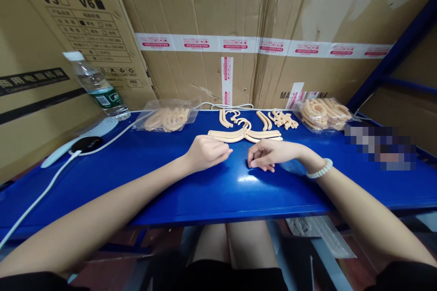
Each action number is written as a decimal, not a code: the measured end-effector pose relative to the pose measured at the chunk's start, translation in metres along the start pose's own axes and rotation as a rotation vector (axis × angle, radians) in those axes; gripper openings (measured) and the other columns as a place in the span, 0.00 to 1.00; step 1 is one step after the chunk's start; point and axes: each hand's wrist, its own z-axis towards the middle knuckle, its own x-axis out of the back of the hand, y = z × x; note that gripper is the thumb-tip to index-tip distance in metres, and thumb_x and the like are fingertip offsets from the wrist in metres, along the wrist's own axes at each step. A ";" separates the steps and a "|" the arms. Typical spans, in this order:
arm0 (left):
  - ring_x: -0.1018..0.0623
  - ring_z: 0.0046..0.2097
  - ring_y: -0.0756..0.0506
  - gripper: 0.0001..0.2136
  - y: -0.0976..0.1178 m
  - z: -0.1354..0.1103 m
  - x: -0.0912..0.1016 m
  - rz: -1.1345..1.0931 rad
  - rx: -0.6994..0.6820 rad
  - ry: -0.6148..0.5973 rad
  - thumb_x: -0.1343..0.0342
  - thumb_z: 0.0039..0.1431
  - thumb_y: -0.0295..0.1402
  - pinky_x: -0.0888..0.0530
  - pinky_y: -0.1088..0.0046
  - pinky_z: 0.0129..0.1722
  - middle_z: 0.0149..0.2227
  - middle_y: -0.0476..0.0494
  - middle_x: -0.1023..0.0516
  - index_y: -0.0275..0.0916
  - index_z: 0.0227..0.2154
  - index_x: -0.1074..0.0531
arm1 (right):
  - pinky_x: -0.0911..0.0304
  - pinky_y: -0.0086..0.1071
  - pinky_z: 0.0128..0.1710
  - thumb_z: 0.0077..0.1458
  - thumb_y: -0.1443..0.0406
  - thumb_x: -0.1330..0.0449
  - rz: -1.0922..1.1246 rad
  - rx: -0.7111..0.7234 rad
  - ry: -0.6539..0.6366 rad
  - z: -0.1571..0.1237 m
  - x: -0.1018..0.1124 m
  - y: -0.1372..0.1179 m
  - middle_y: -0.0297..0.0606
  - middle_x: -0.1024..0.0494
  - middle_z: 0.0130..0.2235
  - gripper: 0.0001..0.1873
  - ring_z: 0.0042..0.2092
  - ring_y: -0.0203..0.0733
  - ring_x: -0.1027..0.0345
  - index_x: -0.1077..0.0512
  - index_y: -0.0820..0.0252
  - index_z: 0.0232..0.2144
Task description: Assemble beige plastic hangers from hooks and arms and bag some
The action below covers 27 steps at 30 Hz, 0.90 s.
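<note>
My left hand (210,152) is closed, its thumb and fingers pressed together over the blue tabletop. My right hand (268,154) is curled with thumb against index finger, a beaded bracelet (321,169) at its wrist. Anything within either hand is hidden. Just beyond both hands lie assembled beige clothes hangers (228,135), with curved arms and hooks (245,123). Behind them are loose hanger arms (224,119) on the left, more arms (264,120) on the right, and a small heap of beige connector-like pieces (285,119).
Clear bags of beige hooks stand at the left (167,118) and right (324,112). A water bottle (99,86), a pale-blue handled object (82,138), a black device (85,144) and a white cable (44,195) are on the left. Cardboard (205,9) walls the back.
</note>
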 end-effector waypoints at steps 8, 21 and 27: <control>0.25 0.26 0.48 0.20 -0.029 0.014 0.017 -0.074 0.227 -0.182 0.52 0.71 0.39 0.36 0.72 0.27 0.24 0.46 0.22 0.38 0.25 0.25 | 0.39 0.25 0.22 0.58 0.55 0.37 -0.041 0.091 0.269 0.002 0.018 -0.010 0.34 0.25 0.26 0.16 0.24 0.32 0.32 0.26 0.65 0.36; 0.20 0.47 0.42 0.11 -0.105 0.046 -0.028 -0.177 0.250 -0.645 0.46 0.61 0.22 0.27 0.68 0.49 0.45 0.41 0.18 0.38 0.40 0.21 | 0.35 0.29 0.40 0.54 0.72 0.39 -0.837 -0.127 0.673 0.078 0.098 -0.038 0.44 0.16 0.38 0.13 0.39 0.42 0.24 0.19 0.67 0.42; 0.20 0.47 0.43 0.11 -0.112 0.043 -0.041 -0.144 0.282 -0.694 0.41 0.55 0.22 0.27 0.71 0.47 0.44 0.44 0.18 0.40 0.39 0.22 | 0.35 0.28 0.39 0.45 0.70 0.30 -0.878 -0.192 0.535 0.119 0.108 -0.033 0.43 0.16 0.40 0.17 0.40 0.45 0.23 0.18 0.63 0.42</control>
